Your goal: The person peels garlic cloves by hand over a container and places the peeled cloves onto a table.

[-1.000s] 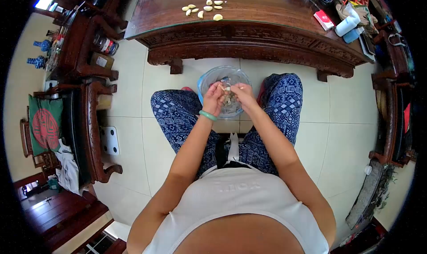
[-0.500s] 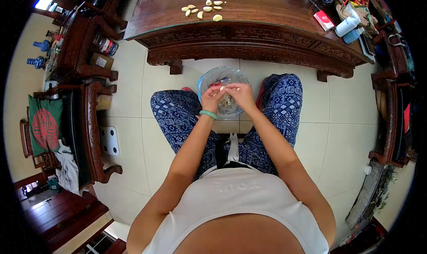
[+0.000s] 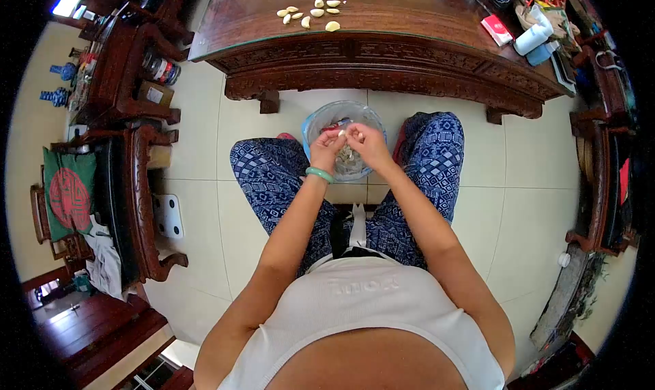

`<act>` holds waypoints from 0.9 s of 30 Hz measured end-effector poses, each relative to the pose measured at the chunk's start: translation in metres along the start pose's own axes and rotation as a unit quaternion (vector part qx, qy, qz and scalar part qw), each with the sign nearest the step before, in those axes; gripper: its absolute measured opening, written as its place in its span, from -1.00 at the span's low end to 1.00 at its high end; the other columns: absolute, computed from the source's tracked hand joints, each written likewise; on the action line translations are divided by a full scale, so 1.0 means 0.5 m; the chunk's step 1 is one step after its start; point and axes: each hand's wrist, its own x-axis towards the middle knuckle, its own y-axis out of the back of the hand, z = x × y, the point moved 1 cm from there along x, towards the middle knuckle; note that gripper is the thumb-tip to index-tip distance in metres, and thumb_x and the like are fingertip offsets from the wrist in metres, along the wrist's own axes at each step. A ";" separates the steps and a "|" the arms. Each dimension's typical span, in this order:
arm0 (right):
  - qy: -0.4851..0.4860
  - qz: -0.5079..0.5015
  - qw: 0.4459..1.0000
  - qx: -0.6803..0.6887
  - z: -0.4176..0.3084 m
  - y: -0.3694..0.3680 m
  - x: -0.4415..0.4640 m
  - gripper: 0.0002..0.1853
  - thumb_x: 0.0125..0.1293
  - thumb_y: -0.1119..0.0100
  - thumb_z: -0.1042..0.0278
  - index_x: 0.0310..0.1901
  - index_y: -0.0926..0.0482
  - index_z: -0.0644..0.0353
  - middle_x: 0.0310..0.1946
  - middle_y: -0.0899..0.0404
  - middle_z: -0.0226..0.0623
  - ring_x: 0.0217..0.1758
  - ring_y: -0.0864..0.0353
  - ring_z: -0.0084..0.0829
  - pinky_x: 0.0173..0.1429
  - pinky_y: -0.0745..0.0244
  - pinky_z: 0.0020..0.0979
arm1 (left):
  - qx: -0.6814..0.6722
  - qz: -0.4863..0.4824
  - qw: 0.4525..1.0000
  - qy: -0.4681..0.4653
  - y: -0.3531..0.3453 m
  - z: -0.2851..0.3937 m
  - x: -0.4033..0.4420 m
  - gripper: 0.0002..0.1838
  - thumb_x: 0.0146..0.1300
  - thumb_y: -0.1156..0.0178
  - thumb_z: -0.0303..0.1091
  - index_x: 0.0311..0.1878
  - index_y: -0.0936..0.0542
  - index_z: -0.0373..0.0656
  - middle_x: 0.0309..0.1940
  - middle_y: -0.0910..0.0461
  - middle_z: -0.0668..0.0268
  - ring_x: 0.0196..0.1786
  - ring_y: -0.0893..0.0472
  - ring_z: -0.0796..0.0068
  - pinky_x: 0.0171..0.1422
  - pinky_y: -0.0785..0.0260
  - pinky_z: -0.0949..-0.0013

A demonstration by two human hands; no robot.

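Over a lined bin [image 3: 351, 174] between my knees, my left hand [image 3: 325, 149] pinches a small white garlic clove [image 3: 342, 134]. A green bangle circles that wrist. My right hand [image 3: 366, 144] meets it from the right, fingers closed together by the clove; whether they hold a bit of skin is too small to tell. Inside the bin lie pale scraps and something red, partly hidden by my hands. Several peeled cloves [image 3: 317, 12] are spread on the wooden table [image 3: 402, 15] ahead.
On the table's right end stand a white bottle [image 3: 531, 39], a red and white packet [image 3: 497, 30] and colourful bags. Carved wooden chairs flank both sides. A white scale [image 3: 168, 216] rests on the floor at the left. The table's carved front edge lies just beyond the bin.
Since a second ago my hands have closed in on each other and the white clove has come into view between their fingertips. More of the red item in the bin shows.
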 end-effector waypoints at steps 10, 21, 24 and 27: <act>-0.056 0.055 0.997 0.010 0.017 -0.007 -0.021 -0.84 0.17 -0.12 0.37 -0.27 -0.47 0.26 -0.48 -0.51 -0.36 -0.43 -0.43 -0.61 -0.31 -0.36 -0.53 | -0.157 -0.025 0.981 0.107 0.019 -0.012 0.013 -0.81 0.30 -0.03 -0.36 -0.09 -0.47 -0.22 -0.36 -0.52 0.39 -0.40 -0.46 0.70 -0.30 -0.35 0.70; -0.039 0.045 0.998 0.007 0.054 -0.019 -0.009 -0.80 0.04 -0.21 0.30 -0.39 -0.55 0.28 -0.60 -0.54 -0.24 -0.52 -0.52 -0.45 -0.41 -0.38 -0.43 | -0.031 0.017 0.999 -0.011 -0.011 -0.008 0.000 -0.90 0.19 -0.14 -0.46 -0.23 -0.53 -0.20 -0.40 -0.53 0.39 -0.37 -0.48 0.62 -0.26 -0.35 0.55; -0.045 0.046 0.998 -0.028 0.041 -0.017 -0.010 -0.80 -0.01 -0.24 0.31 -0.43 -0.54 0.28 -0.62 -0.52 -0.24 -0.55 -0.49 -0.46 -0.44 -0.37 -0.42 | -0.044 0.007 0.999 0.008 -0.006 -0.012 0.003 -0.90 0.19 -0.13 -0.48 -0.22 -0.53 -0.22 -0.40 -0.54 0.38 -0.38 -0.48 0.61 -0.25 -0.35 0.56; -0.069 0.037 0.996 -0.042 0.014 -0.009 -0.010 -0.79 -0.03 -0.26 0.32 -0.46 -0.52 0.29 -0.65 -0.50 -0.24 -0.58 -0.47 -0.48 -0.46 -0.36 -0.43 | -0.097 -0.025 0.994 0.052 -0.001 -0.016 0.004 -0.88 0.22 -0.09 -0.49 -0.19 -0.53 -0.25 -0.38 -0.54 0.36 -0.39 -0.48 0.58 -0.22 -0.36 0.56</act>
